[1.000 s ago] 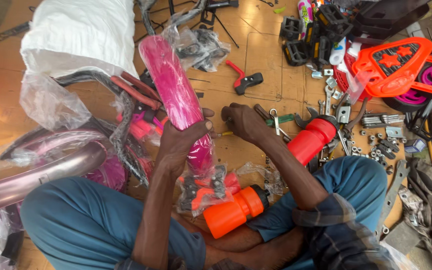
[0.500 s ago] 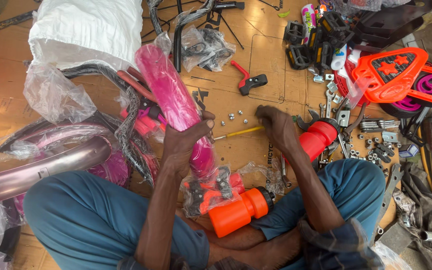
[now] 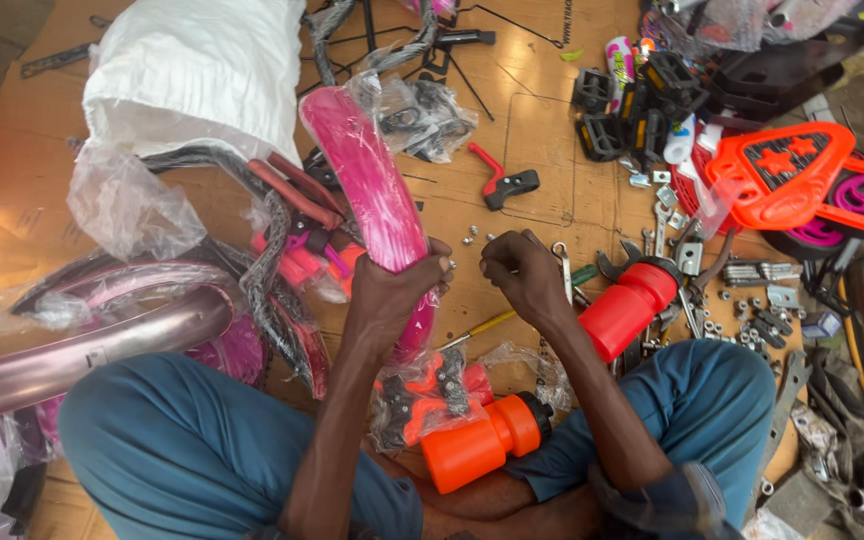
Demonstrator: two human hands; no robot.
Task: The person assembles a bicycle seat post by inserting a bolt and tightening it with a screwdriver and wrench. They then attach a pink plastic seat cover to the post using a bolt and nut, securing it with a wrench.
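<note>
Clamped in left hand (image 3: 392,290): plastic-wrapped pink fender (image 3: 372,205), slanting up over cardboard floor (image 3: 542,130). Right hand (image 3: 522,272) just beside, fingers curled; pinch contents unclear. Small nuts (image 3: 472,236) between both.

Orange bottles (image 3: 480,450), black pedals (image 3: 624,112) and an orange plate (image 3: 782,175) lie around.

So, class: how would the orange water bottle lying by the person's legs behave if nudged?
The orange water bottle lies on its side and is round, so it would probably roll. It looks like plastic, so likely light. The bagged parts touching it may stop it.
</note>
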